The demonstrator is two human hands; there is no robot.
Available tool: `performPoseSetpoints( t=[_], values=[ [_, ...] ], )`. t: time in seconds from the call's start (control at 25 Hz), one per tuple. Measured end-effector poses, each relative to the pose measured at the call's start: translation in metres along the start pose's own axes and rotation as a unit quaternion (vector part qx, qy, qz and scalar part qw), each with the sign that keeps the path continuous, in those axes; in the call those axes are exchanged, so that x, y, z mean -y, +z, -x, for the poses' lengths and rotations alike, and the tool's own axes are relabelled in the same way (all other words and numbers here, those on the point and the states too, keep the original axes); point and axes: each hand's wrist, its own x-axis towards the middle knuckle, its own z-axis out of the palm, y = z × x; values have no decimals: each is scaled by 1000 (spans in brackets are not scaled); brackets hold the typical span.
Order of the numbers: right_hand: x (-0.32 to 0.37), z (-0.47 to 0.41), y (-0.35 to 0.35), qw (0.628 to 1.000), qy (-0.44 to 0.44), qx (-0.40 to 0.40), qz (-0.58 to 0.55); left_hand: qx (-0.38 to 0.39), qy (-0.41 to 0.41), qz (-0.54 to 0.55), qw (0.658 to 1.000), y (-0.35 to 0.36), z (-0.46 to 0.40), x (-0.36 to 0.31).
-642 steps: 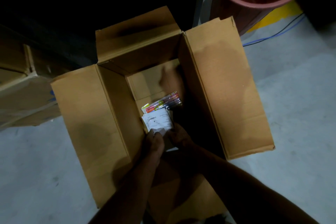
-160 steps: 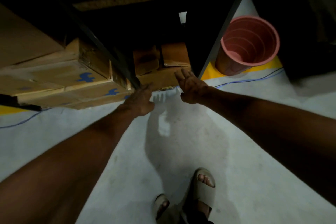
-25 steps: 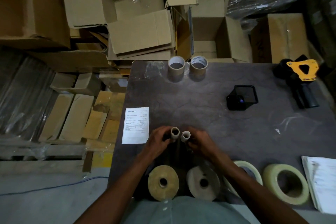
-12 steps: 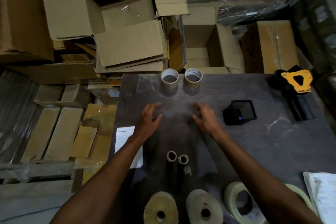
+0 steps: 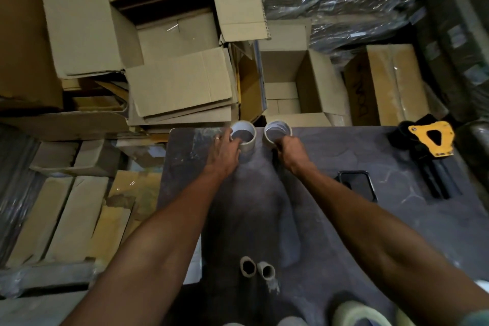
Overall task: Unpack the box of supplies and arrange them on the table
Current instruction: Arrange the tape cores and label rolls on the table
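Supplies look mostly laid out, two small tubes point(image 5: 258, 268) near, while left hand point(image 5: 225, 149) and right hand point(image 5: 289, 149) each grip a tape roll point(image 5: 243, 136) at the counter point(image 5: 330, 219) far edge, rearranging seemingly left.

1. Half a second ago your left hand point(image 5: 223, 149) hovered mid-desk; now it grips the left tape roll point(image 5: 244, 136) at the far edge.
2. Your right hand point(image 5: 291, 152) has likewise reached the right tape roll point(image 5: 277, 132).
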Motion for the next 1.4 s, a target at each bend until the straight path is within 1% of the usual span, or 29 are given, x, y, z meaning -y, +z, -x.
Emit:
performPoseSetpoints(
  t=[0.08,0.16,0.28,0.36,0.48,0.6,0.72,0.8,0.88,1.08,1.24,1.32,1.4],
  values=[
    [0,3,0,1000,10,5,1,-31,20,10,999,3,3,3],
    [3,14,-3,1000,0,-8,-11,-41,33,33,998,7,9,5],
    [2,48,-3,999,-12,17,-50,-33,25,128,991,14,29,1],
    [-5,76,5,999,-33,38,-20,-8,11,187,982,19,51,-1],
    [-24,124,20,996,-78,34,0,4,50,216,975,29,95,0],
    [-39,171,32,994,-101,40,23,-13,106,200,974,35,137,-2],
    [-50,208,43,993,-98,52,27,28,97,205,973,38,170,-5],
    [-55,224,53,991,-118,50,28,51,97,219,970,40,188,-5],
    [-59,235,59,991,-116,52,40,55,107,237,964,39,199,-4],
    [-49,259,52,990,-93,90,56,53,123,243,961,37,217,-2],
    [-42,273,48,991,-70,79,84,55,122,240,961,45,223,5],
    [-39,281,46,992,-64,84,72,61,121,241,961,45,226,8],
    [-37,288,43,995,-60,81,9,78,115,252,958,42,232,10]
  ],
)
